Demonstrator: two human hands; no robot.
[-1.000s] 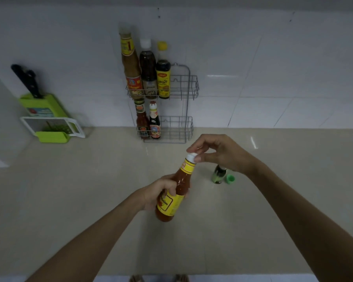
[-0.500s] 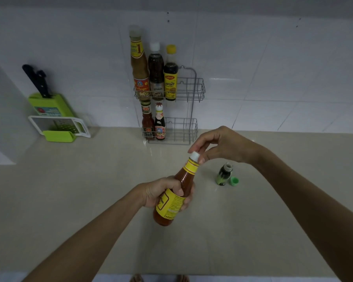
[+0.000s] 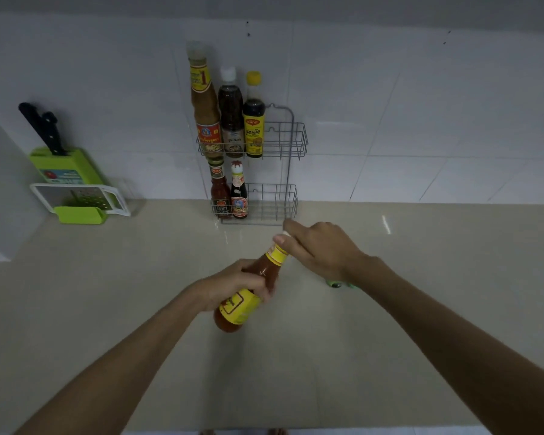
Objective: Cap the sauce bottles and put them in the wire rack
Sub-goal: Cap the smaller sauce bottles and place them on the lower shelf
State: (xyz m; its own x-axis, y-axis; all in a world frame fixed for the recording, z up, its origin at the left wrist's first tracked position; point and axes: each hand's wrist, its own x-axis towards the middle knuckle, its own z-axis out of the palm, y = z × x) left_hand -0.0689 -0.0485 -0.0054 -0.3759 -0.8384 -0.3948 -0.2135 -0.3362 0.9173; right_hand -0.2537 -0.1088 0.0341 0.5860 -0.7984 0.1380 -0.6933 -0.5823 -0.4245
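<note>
Hands on one bottle; five racked

Readable marks on the racked bottles

Beyond the right hand, the tallest bottle in the wire rack shows a large red "1" on its yellow neck label; other labels are too blurred to read.

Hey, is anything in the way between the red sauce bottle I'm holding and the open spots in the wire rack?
Nothing visible blocks it. The counter between the red sauce bottle and the wire rack is bare, and the right side of both shelves is free. Your right hand is over the bottle's cap; your left hand grips its body.
</note>
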